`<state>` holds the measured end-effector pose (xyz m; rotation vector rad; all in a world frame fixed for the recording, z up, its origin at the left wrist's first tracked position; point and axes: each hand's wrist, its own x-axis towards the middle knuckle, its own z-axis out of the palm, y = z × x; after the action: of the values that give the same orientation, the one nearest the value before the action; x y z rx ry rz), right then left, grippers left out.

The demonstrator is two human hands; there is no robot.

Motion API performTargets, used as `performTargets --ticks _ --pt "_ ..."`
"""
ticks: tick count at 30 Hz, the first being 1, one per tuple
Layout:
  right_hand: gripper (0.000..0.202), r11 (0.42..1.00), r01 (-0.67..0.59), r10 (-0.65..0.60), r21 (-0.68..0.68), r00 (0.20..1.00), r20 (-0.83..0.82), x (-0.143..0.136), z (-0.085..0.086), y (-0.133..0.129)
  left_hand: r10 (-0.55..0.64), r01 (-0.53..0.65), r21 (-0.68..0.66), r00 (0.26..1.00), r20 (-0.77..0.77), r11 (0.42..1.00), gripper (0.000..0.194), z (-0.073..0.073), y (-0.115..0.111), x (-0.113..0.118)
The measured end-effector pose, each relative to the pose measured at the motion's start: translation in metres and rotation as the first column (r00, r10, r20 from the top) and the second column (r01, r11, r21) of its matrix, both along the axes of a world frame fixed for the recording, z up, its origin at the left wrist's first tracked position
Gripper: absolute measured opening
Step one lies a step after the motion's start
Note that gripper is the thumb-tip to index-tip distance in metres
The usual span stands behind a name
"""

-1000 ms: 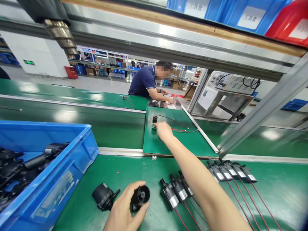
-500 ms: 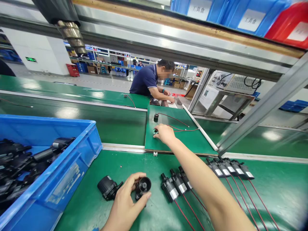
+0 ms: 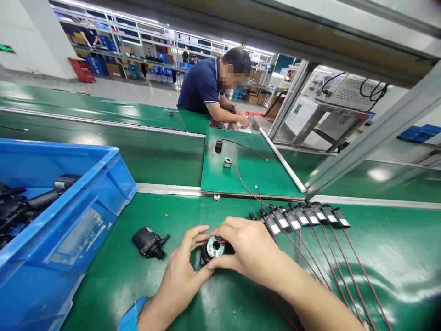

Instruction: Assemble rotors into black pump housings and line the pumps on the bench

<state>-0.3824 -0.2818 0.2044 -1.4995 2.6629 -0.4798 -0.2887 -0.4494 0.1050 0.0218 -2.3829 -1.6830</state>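
Note:
Near the table's front middle, my left hand (image 3: 184, 264) is closed round a black pump housing (image 3: 204, 256). From the right, my right hand (image 3: 243, 243) pinches a round green circuit part (image 3: 215, 247) at the housing's open end. A red wire shows by its fingers. To the left, another black pump (image 3: 149, 242) lies on the green table. Behind my hands, a wired round part (image 3: 227, 162) and a darker one (image 3: 219, 144) stand on the raised green board (image 3: 248, 179).
At the left is a blue bin (image 3: 113, 177) of black pumps. Several pumps with red wires (image 3: 306, 216) line up at the right. A white tube (image 3: 282, 161) edges the board. A metal post (image 3: 372, 138) slants at the right; a person (image 3: 203, 87) works beyond.
My right hand has come back from the raised board to the housing with a green circuit part. The view has shifted, and the pumps at the right now stand in one closer row.

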Motion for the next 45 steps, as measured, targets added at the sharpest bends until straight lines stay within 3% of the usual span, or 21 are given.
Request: performTargets --ticks 6,12,14,17,22,26,30,33,35,38,41,45 --pt "0.067 0.995 0.085 -0.080 0.048 0.992 -0.101 0.002 -0.016 -0.007 0.004 -0.005 -0.006 1.000 -0.010 1.000 0.068 -0.005 0.002 0.000" --pt "0.069 0.999 0.014 -0.014 0.032 1.000 -0.022 0.004 -0.009 -0.003 0.009 -0.013 -0.059 0.998 -0.069 0.998 0.064 -0.005 -0.001 0.000" --pt "0.059 0.999 -0.031 0.031 0.010 0.999 -0.015 0.003 -0.008 0.000 -0.001 -0.017 -0.126 0.990 -0.138 0.992 0.050 -0.003 -0.004 0.001" --pt "0.048 0.997 -0.075 0.075 0.015 0.997 -0.021 0.002 -0.010 0.003 -0.112 0.046 -0.272 0.967 -0.230 0.961 0.026 0.000 -0.008 0.003" --pt "0.042 0.996 -0.086 0.088 0.031 0.992 -0.092 0.006 -0.013 -0.001 -0.227 0.077 -0.487 0.939 -0.257 0.870 0.034 0.007 -0.014 0.004" --pt "0.041 0.993 -0.036 0.060 0.116 0.977 -0.203 0.009 -0.009 -0.001 -0.265 0.184 -0.522 0.960 -0.085 0.833 0.025 0.020 -0.021 -0.002" --pt "0.011 0.990 0.058 -0.009 0.128 0.935 -0.354 0.016 0.003 0.018 -0.233 0.262 -0.464 0.965 0.121 0.846 0.023 0.033 -0.037 -0.006" --pt "0.021 0.992 0.021 0.022 0.125 0.942 -0.334 0.022 0.016 0.039 -0.294 0.367 -0.419 0.928 0.230 0.830 0.033 0.038 -0.047 -0.004" --pt "0.019 0.996 -0.017 0.040 0.084 0.958 -0.286 0.024 0.026 0.052 -0.347 0.430 -0.420 0.900 0.263 0.799 0.037 0.041 -0.048 -0.002" --pt "0.018 1.000 -0.023 0.022 0.000 0.968 -0.248 0.021 0.037 0.065 -0.420 0.488 -0.500 0.872 0.251 0.715 0.028 0.041 -0.042 0.000" --pt "0.019 1.000 0.011 -0.015 -0.018 0.969 -0.248 0.015 0.041 0.071 -0.426 0.422 -0.619 0.892 0.153 0.662 0.039 0.028 -0.026 -0.003" --pt "0.024 0.998 0.056 -0.049 0.025 0.972 -0.232 0.004 0.037 0.068 -0.347 0.182 -0.761 0.936 -0.061 0.623 0.064 0.013 -0.011 -0.008"
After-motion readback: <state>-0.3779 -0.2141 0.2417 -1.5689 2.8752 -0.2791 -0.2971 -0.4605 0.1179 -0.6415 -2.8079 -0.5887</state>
